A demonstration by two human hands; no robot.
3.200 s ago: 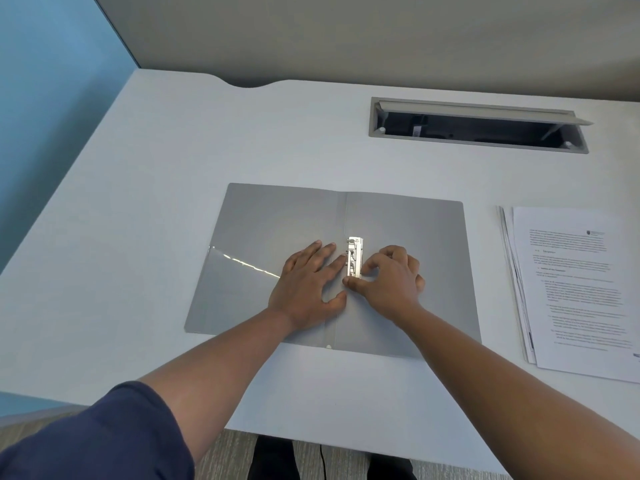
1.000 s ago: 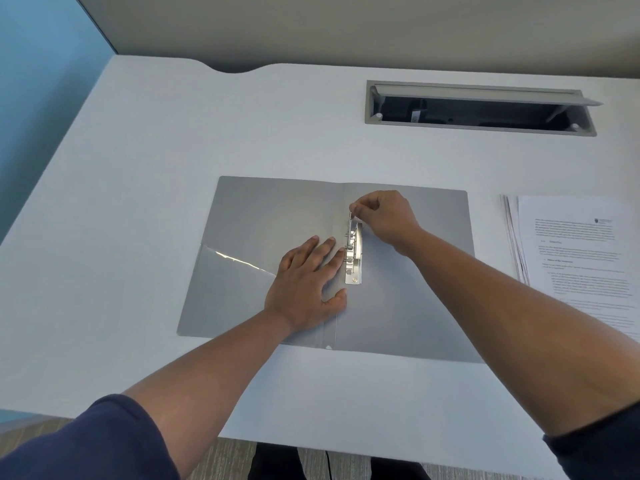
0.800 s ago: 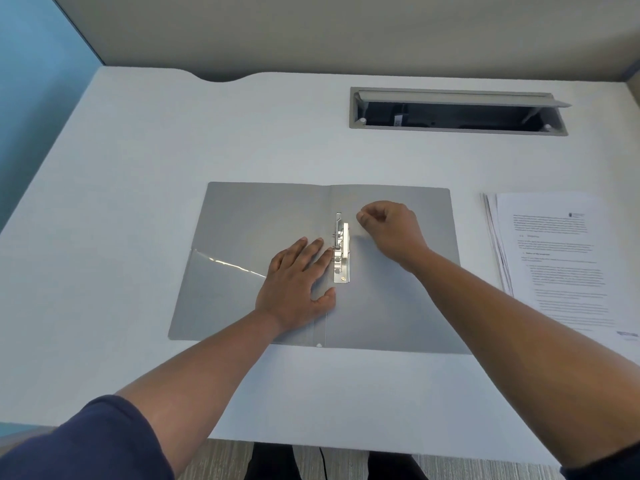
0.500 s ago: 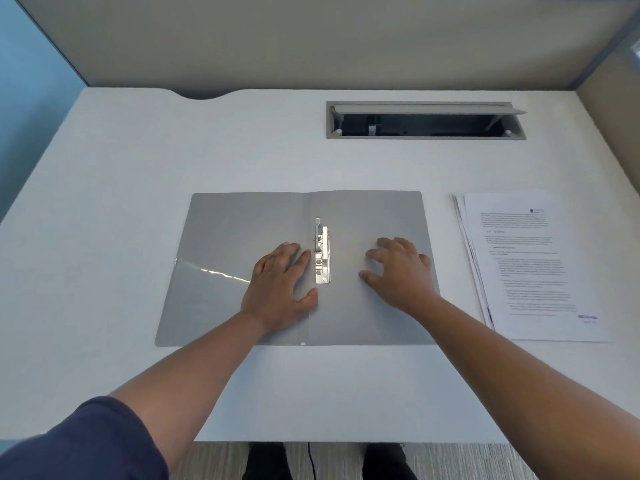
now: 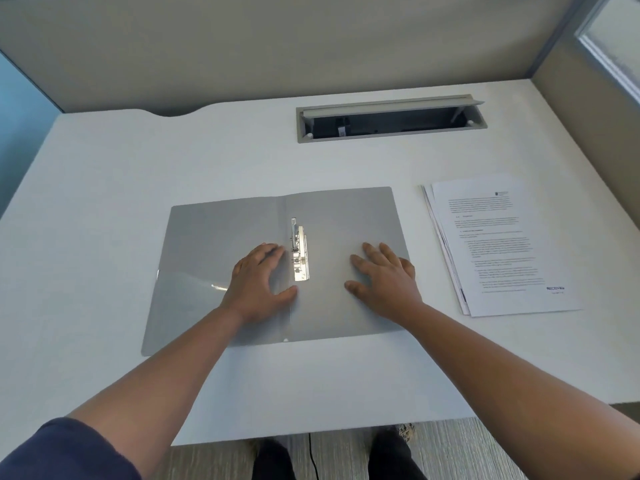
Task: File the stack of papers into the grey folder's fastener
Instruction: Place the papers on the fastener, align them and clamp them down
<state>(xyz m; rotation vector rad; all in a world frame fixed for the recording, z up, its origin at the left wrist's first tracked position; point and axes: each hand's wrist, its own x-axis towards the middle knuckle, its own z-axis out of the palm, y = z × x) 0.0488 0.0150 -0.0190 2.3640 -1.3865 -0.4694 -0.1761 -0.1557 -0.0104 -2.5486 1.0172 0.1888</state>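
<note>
Both hands (left hand (image 5: 258, 282), right hand (image 5: 384, 278)) press flat on grey folder (image 5: 214, 244).

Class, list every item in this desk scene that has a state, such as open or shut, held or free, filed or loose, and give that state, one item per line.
grey folder: open, lying flat on the desk.
fastener: on the spine, no papers on it.
stack of papers: loose, on the desk right of the folder, untouched.
left hand: empty, flat on the left cover.
right hand: empty, flat on the right cover.
cable hatch: lid raised, open.
</note>
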